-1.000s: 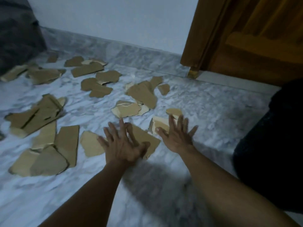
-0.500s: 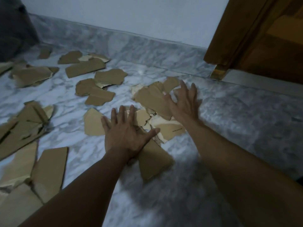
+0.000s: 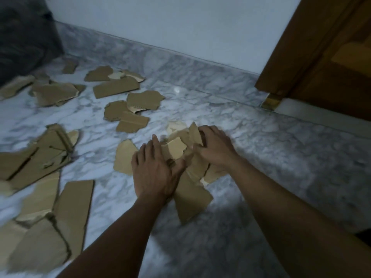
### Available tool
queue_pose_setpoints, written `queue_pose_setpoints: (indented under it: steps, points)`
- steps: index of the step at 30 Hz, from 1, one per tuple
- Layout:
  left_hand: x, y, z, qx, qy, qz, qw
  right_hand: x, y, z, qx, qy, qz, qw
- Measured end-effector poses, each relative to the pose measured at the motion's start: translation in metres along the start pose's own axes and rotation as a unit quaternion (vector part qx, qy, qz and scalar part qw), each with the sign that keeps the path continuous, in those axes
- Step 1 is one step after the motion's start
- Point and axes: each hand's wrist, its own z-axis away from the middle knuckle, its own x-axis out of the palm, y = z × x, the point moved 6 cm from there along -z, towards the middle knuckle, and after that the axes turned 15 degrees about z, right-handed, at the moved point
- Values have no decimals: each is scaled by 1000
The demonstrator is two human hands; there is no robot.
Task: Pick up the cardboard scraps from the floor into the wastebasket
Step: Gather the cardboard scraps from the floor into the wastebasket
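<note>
Between left hand [image 3: 154,171] and right hand [image 3: 215,149], scrap pile [image 3: 174,149] — loose scraps [image 3: 54,93] leftward, door [image 3: 331,67] behind right

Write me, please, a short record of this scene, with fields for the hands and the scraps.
left hand: flat on the pile
right hand: fingers curled over the pile's far edge
pile: scraps bunched between both hands
other scraps: scattered on the floor, left and beyond
door: upper right

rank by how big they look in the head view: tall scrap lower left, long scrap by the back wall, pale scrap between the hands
1. tall scrap, though nearness to the camera flatters it
2. long scrap
3. pale scrap, partly covered
</note>
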Motion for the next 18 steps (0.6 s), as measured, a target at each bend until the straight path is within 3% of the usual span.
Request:
queue_pose_setpoints:
  steps: [3,7,11,13,16,18]
  points:
    - [-1,6,16,0,15,17,1000,14,-5,37,63,-3,-23,998]
    - [-20,-2,38,-18,28,51,998,21,-13,71,117,-16,56,991]
    - [-31,-47,43,-90,-129,-26,987,28,0,102,215,-75,27,973]
    - [-31,-49,51,-67,-145,-28,987,31,-18,118,208,-69,5,976]
    - [-41,-29,71,-45,-93,5,995,32,-53,132,191,-5,-34,981]
    - [-52,-21,80,-113,-84,82,987,33,-66,134,191,12,-111,975]
